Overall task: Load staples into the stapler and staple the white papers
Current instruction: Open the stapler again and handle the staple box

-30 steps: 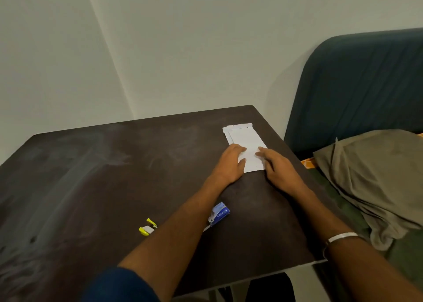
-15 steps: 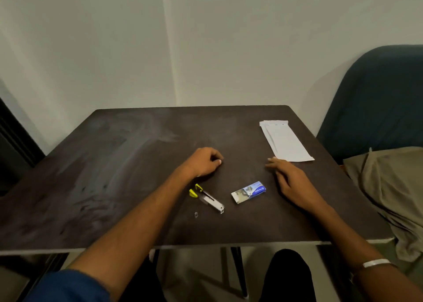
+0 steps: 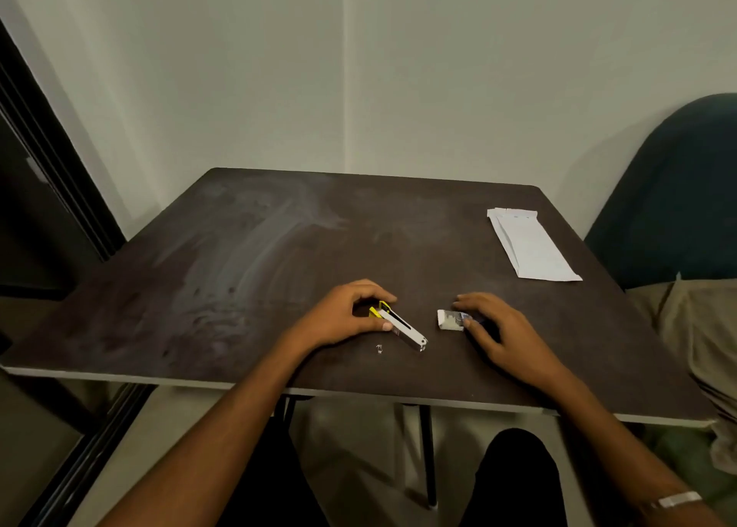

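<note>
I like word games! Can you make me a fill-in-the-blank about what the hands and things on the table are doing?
1. The left hand is on the ____, a yellow and silver tool.
2. The right hand touches the small staple ____.
3. The white papers lie on the dark table, touched by ____ hand.

Missing words: stapler; box; neither

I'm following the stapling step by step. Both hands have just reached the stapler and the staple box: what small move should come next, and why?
Probably the right hand lifts the staple box to draw out a strip. The left hand already grips the stapler, which looks open on the table, and the papers lie untouched at the far right.
</note>
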